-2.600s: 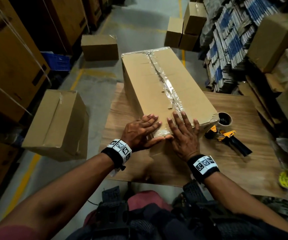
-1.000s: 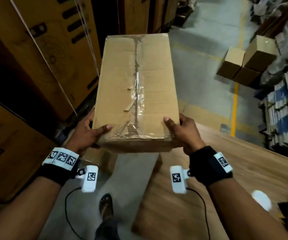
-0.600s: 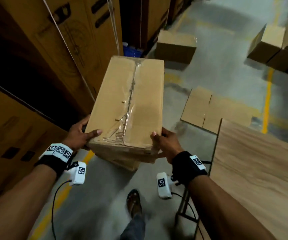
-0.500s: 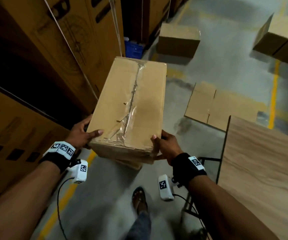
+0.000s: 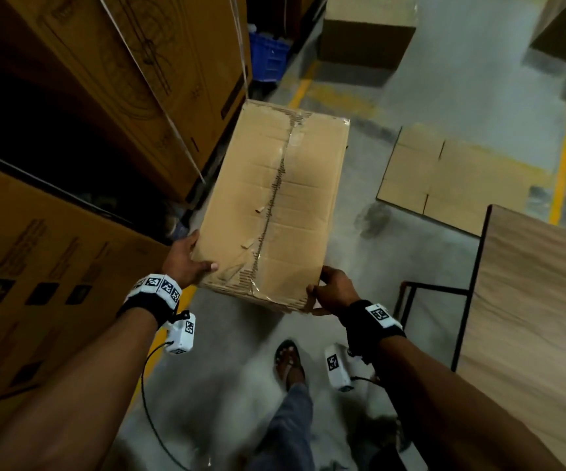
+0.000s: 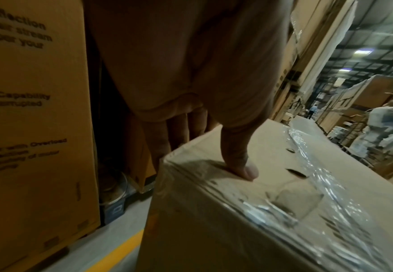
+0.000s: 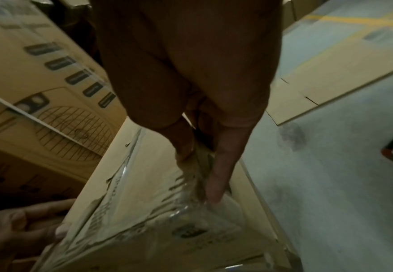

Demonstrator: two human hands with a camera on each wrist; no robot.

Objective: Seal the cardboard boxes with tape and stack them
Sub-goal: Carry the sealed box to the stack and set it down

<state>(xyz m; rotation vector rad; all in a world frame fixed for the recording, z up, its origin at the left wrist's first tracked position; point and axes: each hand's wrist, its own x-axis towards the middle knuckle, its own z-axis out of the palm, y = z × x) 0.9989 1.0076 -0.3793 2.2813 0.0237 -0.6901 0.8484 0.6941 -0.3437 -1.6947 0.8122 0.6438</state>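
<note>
Cardboard fills most of my view: big printed cartons [image 5: 70, 147] stand along my left, a flattened carton [image 5: 444, 178] lies on the concrete floor [image 5: 478, 96] ahead to the right, and the wooden table [image 5: 540, 300] is off to my right, clear of what I carry. Between them I hold the taped box [image 5: 274, 198] in the air over the floor, its long side pointing away from me, clear tape [image 5: 274, 185] running down the top seam and wrinkling over the near end.

I judge this to be the carry toward a stack, with the sealing of this one done. To do it well I should keep the box level, bear its weight from underneath and not by the crumpled tape, and lower it squarely onto whatever it goes on, easing my fingers out only once it rests. Where that stack is, I cannot tell from here.

My left hand [image 5: 186, 260] clasps the near left corner: the thumb [image 6: 239, 158] lies flat on top, the fingers [image 6: 179, 132] curl down the side. My right hand [image 5: 332, 292] grips the near right corner, fingers [image 7: 221, 174] bent onto the taped end face. Neither hand is spread wide; both are closed on the box.
</note>
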